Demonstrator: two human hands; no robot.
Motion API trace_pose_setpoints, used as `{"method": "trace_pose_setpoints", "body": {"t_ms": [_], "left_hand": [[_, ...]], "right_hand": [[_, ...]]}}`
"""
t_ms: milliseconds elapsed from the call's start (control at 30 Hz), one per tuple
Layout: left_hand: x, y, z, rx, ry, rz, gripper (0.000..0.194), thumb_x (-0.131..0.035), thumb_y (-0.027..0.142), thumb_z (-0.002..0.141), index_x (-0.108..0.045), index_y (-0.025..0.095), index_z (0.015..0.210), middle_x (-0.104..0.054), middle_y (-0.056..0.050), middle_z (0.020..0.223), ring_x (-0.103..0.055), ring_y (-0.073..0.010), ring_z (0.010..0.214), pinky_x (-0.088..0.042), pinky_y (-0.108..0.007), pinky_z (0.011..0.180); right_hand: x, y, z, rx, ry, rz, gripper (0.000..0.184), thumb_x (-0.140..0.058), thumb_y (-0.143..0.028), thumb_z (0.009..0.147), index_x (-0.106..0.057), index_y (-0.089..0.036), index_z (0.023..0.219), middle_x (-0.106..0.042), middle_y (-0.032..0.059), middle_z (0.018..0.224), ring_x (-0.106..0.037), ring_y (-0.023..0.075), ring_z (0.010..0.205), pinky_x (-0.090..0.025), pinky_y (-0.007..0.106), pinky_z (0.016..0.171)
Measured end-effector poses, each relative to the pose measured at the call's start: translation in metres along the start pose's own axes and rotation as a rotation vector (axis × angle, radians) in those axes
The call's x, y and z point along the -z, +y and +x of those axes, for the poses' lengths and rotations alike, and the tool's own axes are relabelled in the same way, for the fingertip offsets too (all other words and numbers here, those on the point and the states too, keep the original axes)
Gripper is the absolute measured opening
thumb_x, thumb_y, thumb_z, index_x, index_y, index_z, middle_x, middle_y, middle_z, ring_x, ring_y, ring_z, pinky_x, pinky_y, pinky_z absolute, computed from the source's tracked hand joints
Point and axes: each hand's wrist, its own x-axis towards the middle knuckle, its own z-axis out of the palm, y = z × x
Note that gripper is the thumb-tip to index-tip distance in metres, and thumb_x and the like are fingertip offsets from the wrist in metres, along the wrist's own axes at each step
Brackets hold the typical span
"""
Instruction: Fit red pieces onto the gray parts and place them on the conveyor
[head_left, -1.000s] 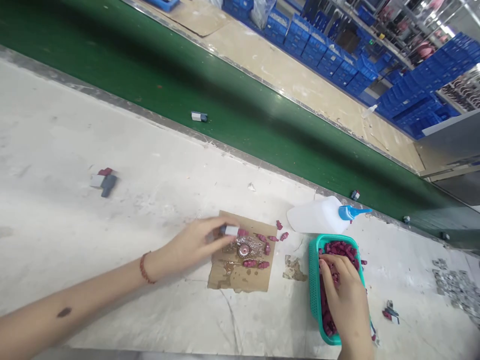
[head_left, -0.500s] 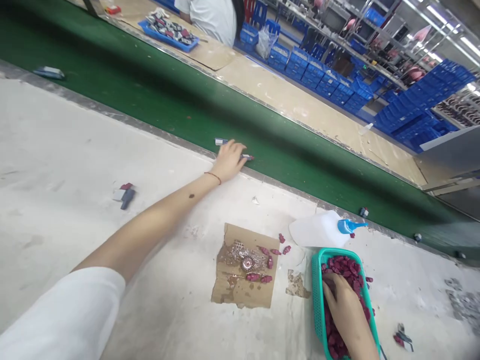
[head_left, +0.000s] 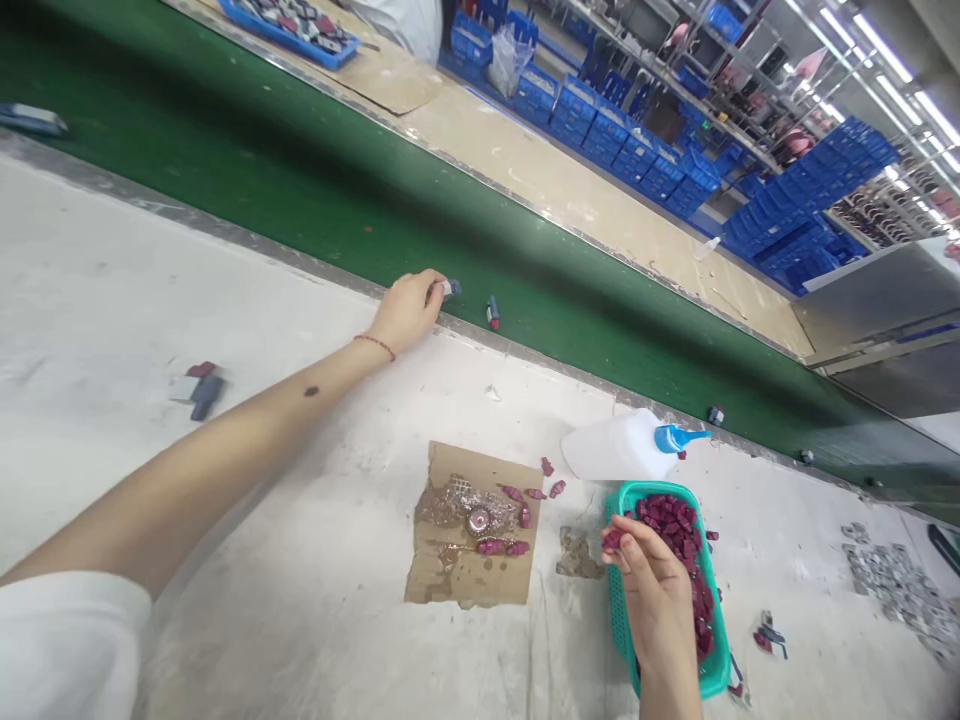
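My left hand (head_left: 411, 308) reaches to the near edge of the green belt (head_left: 585, 345), its fingers closed on a small grey-and-white part (head_left: 451, 288). Just right of it on the belt lies a similar part with a maroon end (head_left: 493, 312). Above the left rim of the teal basket (head_left: 621, 630), my right hand (head_left: 652, 585) pinches a small maroon piece (head_left: 613, 540). Many maroon pieces (head_left: 675, 525) fill that basket. Left of it, several more lie on and beside a wet-looking cardboard sheet (head_left: 450, 460), which also bears a round, shiny object (head_left: 478, 520).
A white bottle with a blue nozzle (head_left: 619, 445) lies behind the basket. An assembled part (head_left: 204, 390) is on the table at left, another (head_left: 769, 636) at right, near scattered grey pieces (head_left: 892, 580). Across the belt are a blue tray (head_left: 292, 30) and a person's white sleeve (head_left: 409, 25).
My right hand has come up out of the maroon pieces with one in its fingers. My left hand has closed on a grey-and-white part at the belt. The whole view has shifted.
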Motion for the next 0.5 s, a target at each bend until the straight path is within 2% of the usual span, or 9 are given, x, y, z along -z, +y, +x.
{"method": "trace_pose_setpoints", "body": {"t_ms": [100, 167, 267, 333, 433, 500], "left_hand": [[-0.006, 0.008, -0.037, 0.170, -0.057, -0.130, 0.014, -0.053, 0.019, 0.090, -0.062, 0.017, 0.079, -0.057, 0.000, 0.067, -0.050, -0.0146, 0.064, -0.041, -0.026, 0.062], [-0.005, 0.012, -0.068, 0.290, -0.169, -0.219, 0.018, -0.053, 0.021, 0.090, -0.063, 0.014, 0.077, -0.060, -0.001, 0.065, -0.050, -0.0122, 0.055, -0.042, -0.025, 0.057], [0.002, 0.018, -0.116, 0.478, -0.389, -0.455, 0.016, -0.066, 0.024, 0.083, -0.066, 0.011, 0.074, -0.067, -0.005, 0.071, -0.057, -0.0113, 0.061, -0.045, -0.022, 0.057], [0.008, 0.021, -0.142, 0.629, -0.465, -0.652, 0.016, -0.073, 0.024, 0.079, -0.067, 0.010, 0.074, -0.068, -0.005, 0.073, -0.059, -0.0116, 0.064, -0.048, -0.021, 0.058], [0.014, 0.023, -0.168, 0.819, -0.432, -0.859, 0.012, -0.071, 0.021, 0.081, -0.067, 0.011, 0.076, -0.066, -0.004, 0.074, -0.061, -0.0130, 0.065, -0.055, -0.025, 0.063], [0.016, 0.023, -0.177, 0.893, -0.383, -0.918, 0.008, -0.065, 0.017, 0.085, -0.067, 0.011, 0.080, -0.065, -0.003, 0.074, -0.062, -0.0135, 0.065, -0.058, -0.026, 0.062]], "right_hand": [[-0.025, -0.002, -0.003, -0.011, -0.057, 0.029, 0.031, -0.079, -0.050, 0.073, -0.079, -0.021, 0.084, -0.075, 0.0074, 0.077, -0.070, 0.0211, 0.066, -0.058, 0.030, 0.060], [-0.042, -0.004, -0.004, 0.055, -0.108, -0.008, 0.023, -0.077, -0.044, 0.077, -0.078, -0.022, 0.083, -0.075, 0.0066, 0.078, -0.070, 0.0214, 0.068, -0.058, 0.029, 0.061], [-0.066, -0.006, -0.004, 0.273, -0.212, -0.155, 0.013, -0.073, -0.035, 0.083, -0.076, -0.023, 0.079, -0.074, 0.0053, 0.078, -0.070, 0.0221, 0.074, -0.058, 0.031, 0.067], [-0.079, -0.005, -0.003, 0.443, -0.306, -0.261, 0.011, -0.069, -0.029, 0.088, -0.075, -0.023, 0.081, -0.074, 0.0050, 0.081, -0.070, 0.0222, 0.080, -0.057, 0.031, 0.073], [-0.094, 0.000, -0.001, 0.655, -0.438, -0.353, 0.013, -0.061, -0.024, 0.095, -0.073, -0.023, 0.090, -0.073, 0.0054, 0.086, -0.070, 0.0205, 0.082, -0.057, 0.031, 0.075], [-0.099, 0.004, 0.001, 0.752, -0.485, -0.393, 0.015, -0.056, -0.023, 0.099, -0.071, -0.021, 0.094, -0.073, 0.0056, 0.086, -0.069, 0.0194, 0.080, -0.057, 0.031, 0.074]]}}
